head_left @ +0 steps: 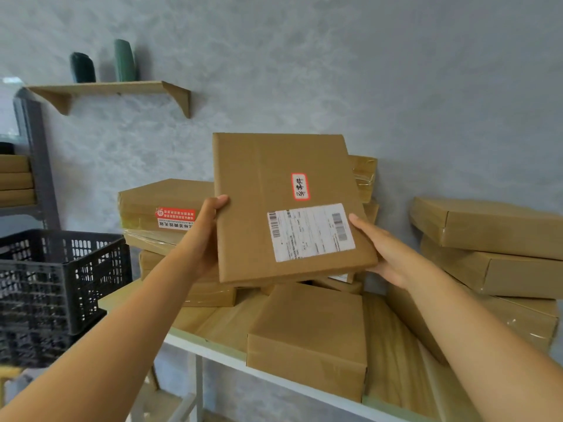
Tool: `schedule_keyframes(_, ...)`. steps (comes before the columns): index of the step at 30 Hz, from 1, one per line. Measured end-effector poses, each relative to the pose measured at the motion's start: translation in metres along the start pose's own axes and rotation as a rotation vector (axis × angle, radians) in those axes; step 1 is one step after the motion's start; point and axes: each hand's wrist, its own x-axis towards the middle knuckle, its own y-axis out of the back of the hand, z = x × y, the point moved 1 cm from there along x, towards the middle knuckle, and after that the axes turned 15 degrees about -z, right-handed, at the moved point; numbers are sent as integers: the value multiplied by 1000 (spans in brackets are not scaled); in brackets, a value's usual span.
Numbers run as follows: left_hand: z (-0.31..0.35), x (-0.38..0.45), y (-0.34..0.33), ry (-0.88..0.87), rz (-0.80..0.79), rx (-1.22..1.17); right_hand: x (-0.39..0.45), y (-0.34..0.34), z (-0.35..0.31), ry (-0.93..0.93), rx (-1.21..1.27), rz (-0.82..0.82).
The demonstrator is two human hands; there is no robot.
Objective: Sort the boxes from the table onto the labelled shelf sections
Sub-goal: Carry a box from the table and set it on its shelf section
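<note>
Shelf (29,166) sits way off at the left edge, grey frame with a few flat boxes already on it, so that's the direction the held box has to travel. Crate (58,269), black plastic, stands between it and the surface.

Left hand (210,236) grips the box (283,208) on its left edge, thumb on the front, fingers hidden behind. Box is lifted clear of the pile, tilted face-up toward the camera, long axis running roughly up and away, red-bordered tag (300,186) above a white shipping label (310,232). Right hand (387,254) cups the lower right corner, thumb lying along the front by the label, fingers underneath. Both hands have it, but the left one's on the shelf side, so I'd guess it leads the swing left. The tag's writing is too blurry to read.

Surface (393,354) is pale wood with a white frame, stacked with more boxes left, front and right. Behind it all there's a mottled grey wall with a small wooden wall shelf (112,88) holding two dark green vases.
</note>
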Motion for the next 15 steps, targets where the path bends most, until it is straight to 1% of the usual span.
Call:
schedule_keyframes(2, 0, -3, 0, 40, -41, 48, -4, -1, -3, 20, -4, -32)
schedule_keyframes(5, 0, 0, -5, 71, -48, 103, -3, -4, 0, 77, 33, 44)
schedule_keyframes(7, 0, 8, -6, 70, 50, 181, 0, -6, 1, 148, 89, 153)
schedule_keyframes(9, -6, 20, 0, 60, 171, 312, 0, -9, -1, 206, 141, 247)
schedule_keyframes(11, -13, 26, 3, 65, 197, 374, 3, -10, 0, 259, 187, 298)
schedule_keyframes(13, -23, 30, 4, 144, 141, 275, 5, -10, 2, 295, 243, 331)
schedule_keyframes(15, -34, 32, -1, 213, 82, 96, 8, -14, 6, 308, 305, 352)
